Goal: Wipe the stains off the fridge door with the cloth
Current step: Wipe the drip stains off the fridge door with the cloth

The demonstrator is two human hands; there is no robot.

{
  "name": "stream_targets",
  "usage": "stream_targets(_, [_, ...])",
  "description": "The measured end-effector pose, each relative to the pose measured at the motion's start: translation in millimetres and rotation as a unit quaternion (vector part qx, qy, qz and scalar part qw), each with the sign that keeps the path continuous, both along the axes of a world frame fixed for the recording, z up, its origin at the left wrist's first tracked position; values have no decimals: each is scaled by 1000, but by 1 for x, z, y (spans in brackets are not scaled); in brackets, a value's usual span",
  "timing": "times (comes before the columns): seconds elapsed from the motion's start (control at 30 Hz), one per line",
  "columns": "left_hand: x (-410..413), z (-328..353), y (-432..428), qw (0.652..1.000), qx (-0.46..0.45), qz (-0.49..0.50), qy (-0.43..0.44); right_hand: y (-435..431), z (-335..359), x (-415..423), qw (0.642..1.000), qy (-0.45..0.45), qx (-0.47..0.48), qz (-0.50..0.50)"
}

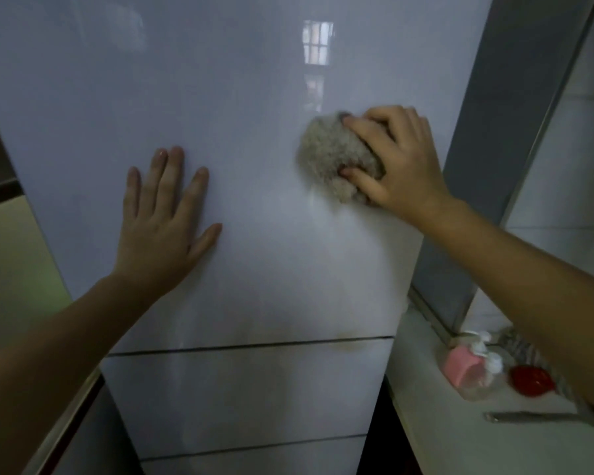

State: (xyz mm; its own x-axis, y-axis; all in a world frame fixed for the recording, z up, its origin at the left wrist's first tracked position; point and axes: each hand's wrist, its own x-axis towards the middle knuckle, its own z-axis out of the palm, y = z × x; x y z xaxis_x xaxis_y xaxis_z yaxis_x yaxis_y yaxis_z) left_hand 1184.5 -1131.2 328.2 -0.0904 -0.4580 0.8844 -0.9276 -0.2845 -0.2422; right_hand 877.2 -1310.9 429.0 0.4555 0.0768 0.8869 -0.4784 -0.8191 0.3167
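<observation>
The right hand [396, 159] covers part of the bunched cloth [335, 156], and the cloth's left edge is smeared with blur. The fridge door [240, 97] runs out past the top edge, and any stains on it are too faint to tell from reflections. The right forearm hides part of the red object [531, 380] on the counter [436, 440].

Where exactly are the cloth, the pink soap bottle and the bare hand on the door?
cloth [333, 159], head view, middle of the fluffy wad.
pink soap bottle [467, 370], head view, pink body.
left hand [162, 231], head view, back of hand.
</observation>
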Motion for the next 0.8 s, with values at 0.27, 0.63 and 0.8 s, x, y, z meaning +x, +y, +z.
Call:
stream_targets(0.27, [3,-2,-1,1000,-2,7,-3,-11,-45,0,998,-49,36,6])
stream_targets(0.63, [-5,1,6,998,46,35,22,48,-296,-26,922,-6,387,-20])
stream_targets(0.8, [-31,4,26,987,120,42,96,79,-271,-34,818,-142,557,3])
